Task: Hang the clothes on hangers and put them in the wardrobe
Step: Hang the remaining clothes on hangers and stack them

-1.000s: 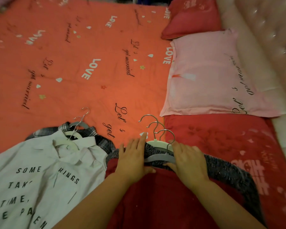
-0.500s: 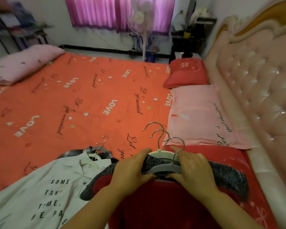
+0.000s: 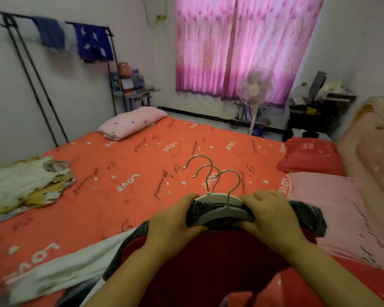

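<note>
Grey hangers (image 3: 222,213) gripped between fingers (image 3: 262,197) of left hand (image 3: 173,220), right hand (image 3: 273,216).

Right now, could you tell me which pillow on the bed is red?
The red pillow at the far right, beside the headboard; the flat pillow just nearer and the long pillow at the far left are pink.

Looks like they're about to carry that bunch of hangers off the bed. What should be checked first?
1. Grip: left hand and right hand both hold the hangers: ok.
2. Hooks: all three bunched, curling the same way: ok.
3. Grey knit top draped over its hanger: ok.
4. Red garment seated on a hanger: cannot tell, its neck is hidden.
5. Wardrobe: cannot tell, none in view; only a clothes rack by the wall.
</note>
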Available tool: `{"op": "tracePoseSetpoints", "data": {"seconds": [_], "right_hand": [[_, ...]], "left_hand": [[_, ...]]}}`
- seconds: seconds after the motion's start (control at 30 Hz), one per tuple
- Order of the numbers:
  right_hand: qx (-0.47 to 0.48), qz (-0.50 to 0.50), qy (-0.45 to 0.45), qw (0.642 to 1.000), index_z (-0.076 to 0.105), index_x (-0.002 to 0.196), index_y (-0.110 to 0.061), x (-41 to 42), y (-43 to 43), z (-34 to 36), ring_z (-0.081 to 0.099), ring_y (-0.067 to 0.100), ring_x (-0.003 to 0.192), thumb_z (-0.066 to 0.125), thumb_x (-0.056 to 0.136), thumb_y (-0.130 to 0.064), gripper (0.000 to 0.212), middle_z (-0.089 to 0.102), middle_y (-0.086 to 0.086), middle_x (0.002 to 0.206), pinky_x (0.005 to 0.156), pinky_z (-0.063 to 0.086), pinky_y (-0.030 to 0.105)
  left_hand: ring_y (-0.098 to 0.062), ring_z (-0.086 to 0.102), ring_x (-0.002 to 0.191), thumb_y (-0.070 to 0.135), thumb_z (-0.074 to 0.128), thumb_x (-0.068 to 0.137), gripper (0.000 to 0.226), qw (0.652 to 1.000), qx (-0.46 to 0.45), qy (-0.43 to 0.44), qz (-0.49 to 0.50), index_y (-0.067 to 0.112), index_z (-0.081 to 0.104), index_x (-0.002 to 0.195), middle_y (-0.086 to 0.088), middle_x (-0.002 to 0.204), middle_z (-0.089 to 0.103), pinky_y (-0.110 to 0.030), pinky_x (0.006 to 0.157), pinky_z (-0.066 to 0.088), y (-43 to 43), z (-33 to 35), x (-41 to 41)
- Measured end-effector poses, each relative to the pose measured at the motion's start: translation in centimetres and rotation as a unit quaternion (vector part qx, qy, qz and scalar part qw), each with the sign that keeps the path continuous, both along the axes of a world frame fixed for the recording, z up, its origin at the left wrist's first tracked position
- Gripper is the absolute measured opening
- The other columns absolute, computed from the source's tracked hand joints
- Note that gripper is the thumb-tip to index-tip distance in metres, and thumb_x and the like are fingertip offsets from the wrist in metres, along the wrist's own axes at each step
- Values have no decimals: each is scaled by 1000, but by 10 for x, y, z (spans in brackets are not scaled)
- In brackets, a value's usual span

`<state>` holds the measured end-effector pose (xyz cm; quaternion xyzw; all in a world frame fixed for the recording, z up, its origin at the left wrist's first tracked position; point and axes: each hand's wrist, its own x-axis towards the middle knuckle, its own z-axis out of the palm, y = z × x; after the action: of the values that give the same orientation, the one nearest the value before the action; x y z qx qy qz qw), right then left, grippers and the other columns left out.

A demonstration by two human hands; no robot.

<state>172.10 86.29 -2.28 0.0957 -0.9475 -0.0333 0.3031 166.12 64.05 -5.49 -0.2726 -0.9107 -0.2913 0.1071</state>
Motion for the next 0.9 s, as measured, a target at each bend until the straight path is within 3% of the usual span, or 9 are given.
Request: {"op": "tracePoseSetpoints", "data": {"seconds": [0.13,0.33,0.47,0.63,0.73,0.9], "right_hand": [[-21,47,41,998,64,78,-17,-21,-92,28,57,26,57,90,50,-39,44,56,-1,64,57,41,34],[-18,115,101,988,67,84,-14,-33,-267,35,58,26,56,92,47,-32,48,59,1,66,56,46,35],[-31,147,109,983,68,88,-12,-38,-377,20,59,28,57,92,49,-30,49,63,2,70,56,47,35],[-60,187,105,975,67,101,-14,-48,-487,7,61,27,58,92,48,-30,61,64,0,72,55,49,36],[-62,221,111,967,59,108,-19,-60,-541,1,60,25,61,90,50,-32,67,64,-1,75,60,48,31],[-53,266,133,953,50,117,-19,-89,-607,-18,61,26,70,86,59,-33,69,64,0,81,75,32,31]], "left_hand": [[-14,60,102,51,71,73,71,998,4,43,43,44,36,134,15,117,62,-25,72,44,-96,34,-4],[-17,62,101,50,71,74,73,991,-11,91,96,38,37,137,9,116,64,-29,74,47,-278,51,9],[-20,62,101,50,70,75,74,984,-33,114,130,37,35,139,6,119,64,-32,74,49,-389,53,23],[-14,58,111,52,70,75,78,977,-47,116,173,42,30,141,13,128,58,-33,83,50,-496,55,38],[-15,62,103,49,73,72,74,970,-48,130,200,42,37,137,13,118,63,-31,74,50,-548,56,41],[-14,68,69,39,89,52,79,958,-75,130,243,30,57,123,9,91,72,-22,46,47,-618,48,38]]}}
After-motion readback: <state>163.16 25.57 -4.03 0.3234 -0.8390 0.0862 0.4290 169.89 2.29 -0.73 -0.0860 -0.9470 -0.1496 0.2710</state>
